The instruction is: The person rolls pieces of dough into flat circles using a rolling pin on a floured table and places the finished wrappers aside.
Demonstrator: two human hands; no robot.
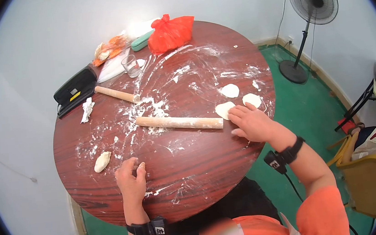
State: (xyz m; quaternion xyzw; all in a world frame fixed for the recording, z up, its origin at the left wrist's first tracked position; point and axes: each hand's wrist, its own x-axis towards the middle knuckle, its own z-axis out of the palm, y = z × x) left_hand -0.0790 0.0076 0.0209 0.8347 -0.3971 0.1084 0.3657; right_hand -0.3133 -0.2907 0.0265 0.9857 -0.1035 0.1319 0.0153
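My right hand [253, 123] lies palm down at the table's right side, fingers stretched over the edge of a flat dough round [225, 110]. Two more dough rounds lie close by, one behind [229, 90] and one just past the fingertips [252, 99]. My left hand [131, 179] rests near the table's front left, thumb and forefinger apart with nothing between them. To its left sits a small lump of dough [103, 161]. Between and beyond my hands a thick wooden rolling pin [179, 122] lies on the floured table, touched by neither.
On the round table [193, 163] are a second rolling pin [117, 94], a glass [131, 66], an open black case [75, 90], crumpled tissue [87, 110] and a red plastic bag [170, 34]. A standing fan [313, 1] and a yellow chair [371, 185] with a seated person are at right.
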